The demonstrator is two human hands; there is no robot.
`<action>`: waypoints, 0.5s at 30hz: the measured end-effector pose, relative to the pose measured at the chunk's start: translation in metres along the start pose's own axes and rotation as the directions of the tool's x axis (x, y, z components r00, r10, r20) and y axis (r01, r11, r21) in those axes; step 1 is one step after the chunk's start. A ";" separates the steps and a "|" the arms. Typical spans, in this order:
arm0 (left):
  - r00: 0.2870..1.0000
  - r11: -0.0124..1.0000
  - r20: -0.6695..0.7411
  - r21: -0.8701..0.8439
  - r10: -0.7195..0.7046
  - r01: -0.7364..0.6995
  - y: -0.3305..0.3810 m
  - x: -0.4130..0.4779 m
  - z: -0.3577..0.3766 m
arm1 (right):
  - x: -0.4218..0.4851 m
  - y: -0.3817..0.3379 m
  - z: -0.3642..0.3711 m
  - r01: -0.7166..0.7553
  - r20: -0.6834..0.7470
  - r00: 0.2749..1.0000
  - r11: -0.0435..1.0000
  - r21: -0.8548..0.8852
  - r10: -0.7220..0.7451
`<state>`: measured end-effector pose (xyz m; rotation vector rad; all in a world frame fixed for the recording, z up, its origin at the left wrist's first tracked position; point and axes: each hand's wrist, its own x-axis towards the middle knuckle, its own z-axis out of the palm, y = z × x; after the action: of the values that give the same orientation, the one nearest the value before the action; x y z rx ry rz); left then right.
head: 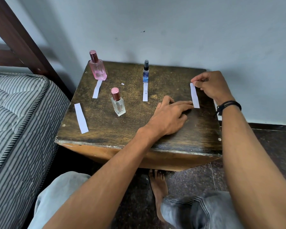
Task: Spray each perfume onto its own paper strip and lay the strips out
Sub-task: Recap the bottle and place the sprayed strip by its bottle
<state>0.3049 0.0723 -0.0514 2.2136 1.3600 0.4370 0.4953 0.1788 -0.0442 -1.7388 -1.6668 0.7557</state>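
While the right hand (208, 85) pinches a white paper strip (194, 95) right of the blue spray bottle (146, 73), the flat left hand (168, 116) pins it — presumably to lay it straight.

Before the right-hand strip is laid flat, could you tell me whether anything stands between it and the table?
Nothing visible does. The right hand pinches the far end of the strip, the left hand touches its near end, and bare table lies beside it; the blue bottle stands to its left.
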 end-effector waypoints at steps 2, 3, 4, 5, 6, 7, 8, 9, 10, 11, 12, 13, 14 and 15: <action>1.000 1.000 -0.009 0.006 0.006 -0.006 0.000 0.000 0.001 | -0.001 -0.002 0.000 -0.001 -0.001 1.000 1.000 -0.005 0.001; 1.000 1.000 -0.011 0.010 0.008 -0.007 0.000 0.000 0.001 | -0.001 -0.003 0.001 0.002 -0.003 1.000 1.000 -0.011 -0.002; 1.000 1.000 -0.012 0.012 0.008 -0.008 0.000 0.000 0.002 | -0.002 -0.003 0.001 0.003 -0.005 1.000 1.000 -0.018 -0.003; 1.000 1.000 -0.014 0.013 0.008 -0.008 0.000 0.000 0.003 | -0.002 -0.003 0.001 0.001 -0.006 1.000 1.000 -0.027 -0.002; 1.000 1.000 -0.016 0.015 0.009 -0.009 -0.001 0.000 0.003 | -0.002 -0.004 0.000 0.000 -0.006 1.000 0.999 -0.035 0.000; 1.000 1.000 -0.017 0.016 0.010 -0.010 -0.001 0.001 0.003 | -0.002 -0.004 0.000 -0.002 -0.008 1.000 0.999 -0.041 0.002; 1.000 1.000 -0.016 0.015 0.011 -0.011 -0.002 0.001 0.003 | -0.002 -0.004 0.000 -0.007 -0.010 1.000 0.999 -0.043 0.006; 1.000 1.000 -0.015 0.014 0.012 -0.012 -0.002 0.001 0.003 | -0.003 -0.005 0.000 -0.012 -0.012 1.000 0.999 -0.044 0.011; 1.000 1.000 -0.014 0.015 0.012 -0.012 -0.002 0.002 0.003 | -0.003 -0.005 0.000 -0.016 -0.013 1.000 0.999 -0.043 0.016; 1.000 1.000 -0.012 0.016 0.011 -0.010 -0.002 0.002 0.003 | -0.003 -0.006 0.000 -0.020 -0.011 1.000 0.999 -0.045 0.019; 1.000 1.000 -0.012 0.019 0.011 -0.010 -0.003 0.002 0.003 | -0.004 -0.006 0.000 -0.021 -0.009 1.000 0.999 -0.049 0.021; 1.000 1.000 -0.011 0.022 0.012 -0.011 -0.003 0.002 0.003 | -0.004 -0.006 0.000 -0.023 -0.008 1.000 0.998 -0.052 0.023; 1.000 1.000 -0.011 0.023 0.014 -0.013 -0.003 0.002 0.003 | -0.004 -0.006 -0.001 -0.026 -0.006 1.000 0.998 -0.052 0.026; 1.000 1.000 -0.011 0.024 0.016 -0.015 -0.003 0.002 0.003 | -0.004 -0.006 -0.001 -0.031 -0.005 1.000 0.998 -0.050 0.030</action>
<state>0.3055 0.0748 -0.0557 2.2453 1.3615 0.4419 0.4918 0.1749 -0.0388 -1.8029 -1.6733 0.7295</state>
